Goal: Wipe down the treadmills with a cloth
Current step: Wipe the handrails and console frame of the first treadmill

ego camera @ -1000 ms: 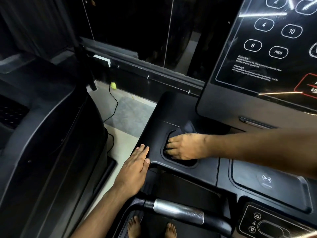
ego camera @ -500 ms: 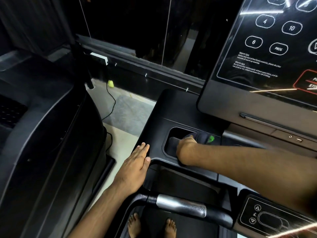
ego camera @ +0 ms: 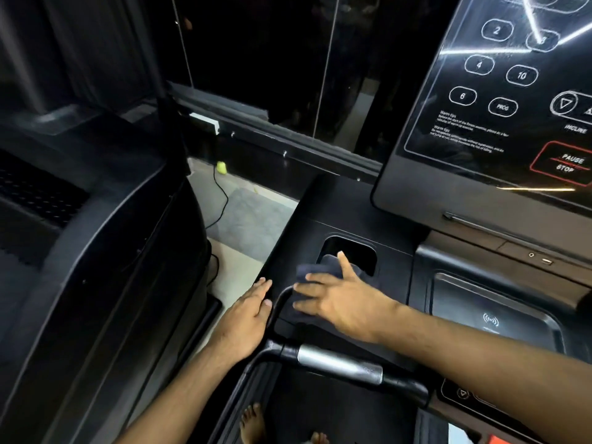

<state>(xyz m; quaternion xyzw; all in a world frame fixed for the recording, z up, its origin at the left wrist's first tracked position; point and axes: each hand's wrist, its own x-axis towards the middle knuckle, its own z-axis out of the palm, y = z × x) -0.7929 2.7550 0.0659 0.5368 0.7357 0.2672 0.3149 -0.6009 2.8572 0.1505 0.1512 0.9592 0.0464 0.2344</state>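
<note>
Head view, looking down: a second treadmill (ego camera: 96,251) fills the left side as a big dark housing, with a strip of pale floor (ego camera: 243,225) between it and the treadmill (ego camera: 336,213) being cleaned. That machine's glossy display panel (ego camera: 480,123) rises at the upper right, showing number buttons and a red PAUSE/STOP box. Below the panel lies a shallow tray (ego camera: 490,315) with a wireless symbol, and to its left a dark cup recess (ego camera: 355,248) is sunk in the console. A handlebar (ego camera: 339,363) with a silver sleeve crosses the lower middle. The right hand (ego camera: 346,302) lies flat with its fingers spread and straight, pressing down on the cloth (ego camera: 315,267) – a dark, rumpled piece that sits on the console at the front-left rim of the recess, one corner lapping over its edge. The left hand (ego camera: 246,318) rests palm-down on the console's left edge, fingers straight and together, holding nothing, just beside the cloth. Bare feet (ego camera: 253,421) show at the bottom – on the belt below the handlebar. A thin black cable (ego camera: 224,200) runs across the floor from a small yellow-green object (ego camera: 221,167).
</note>
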